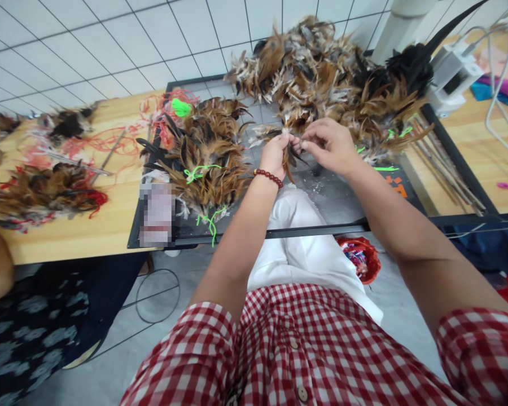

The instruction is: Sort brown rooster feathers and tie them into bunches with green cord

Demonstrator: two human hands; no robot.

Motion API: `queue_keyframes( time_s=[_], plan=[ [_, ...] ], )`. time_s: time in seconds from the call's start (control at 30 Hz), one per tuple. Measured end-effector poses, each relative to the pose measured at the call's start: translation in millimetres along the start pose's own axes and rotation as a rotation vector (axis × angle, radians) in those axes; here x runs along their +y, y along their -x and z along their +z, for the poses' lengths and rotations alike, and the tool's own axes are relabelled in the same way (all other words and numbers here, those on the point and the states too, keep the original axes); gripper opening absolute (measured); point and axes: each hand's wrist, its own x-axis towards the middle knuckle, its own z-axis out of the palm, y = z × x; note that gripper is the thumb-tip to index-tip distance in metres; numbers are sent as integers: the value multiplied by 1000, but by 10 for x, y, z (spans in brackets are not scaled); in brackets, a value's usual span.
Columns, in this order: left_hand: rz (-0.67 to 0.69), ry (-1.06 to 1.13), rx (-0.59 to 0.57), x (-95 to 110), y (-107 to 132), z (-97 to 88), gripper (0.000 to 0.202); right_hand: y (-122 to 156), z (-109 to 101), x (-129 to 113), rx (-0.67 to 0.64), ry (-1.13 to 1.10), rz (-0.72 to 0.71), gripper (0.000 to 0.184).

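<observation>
My left hand (276, 152), with a beaded bracelet (268, 177) at its wrist, is closed on a small bunch of brown and dark feathers (288, 162). Close beside it, my right hand (328, 144) has thumb and fingers pinched together at the bunch; whatever lies between those fingertips is too small to make out. Behind both hands rises a large heap of loose brown, black and whitish feathers (309, 73). To the left lies a pile of brown feather bunches (211, 146), some tied with bright green string (201, 171).
A black-edged glass panel (317, 230) lies under the work. Thin sticks (444, 163) rest at its right, near a white charger (452, 76) with cables. Red string (114, 144) and more feathers (46, 192) lie leftward. A person's dark patterned clothing (38, 321) shows at left; a red basket (370, 260) stands below.
</observation>
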Motion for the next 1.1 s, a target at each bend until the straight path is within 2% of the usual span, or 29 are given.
queue_keyframes(
  time_s=[0.1,0.17,0.27,0.33,0.4,0.53,0.7,0.8,0.9,1.0,1.1],
  plan=[
    [-7,7,-2,3,11,6,28,27,46,-7,-60,73,23,27],
    [-10,10,-5,6,31,17,29,30,53,9,-43,86,57,26],
    [-4,26,8,2,49,32,37,17,18,29,95,75,95,27],
    [2,12,6,-9,52,41,36,11,-10,24,208,70,105,28],
    [16,-7,-20,-25,54,52,33,16,-19,5,260,77,96,28],
    [63,14,-27,-66,40,60,31,52,41,-46,159,158,25,30],
    [131,-12,-43,-139,-71,-5,12,88,124,-64,62,211,-17,33],
    [149,-23,-85,-171,-110,-23,17,106,128,-70,36,178,10,30],
    [138,-12,-79,-157,-73,-2,19,112,109,-80,12,185,-2,32],
    [129,26,-45,-87,-23,1,23,82,55,-35,27,192,3,34],
    [187,36,37,3,-35,-50,29,20,-27,88,71,232,39,32]
  ],
)
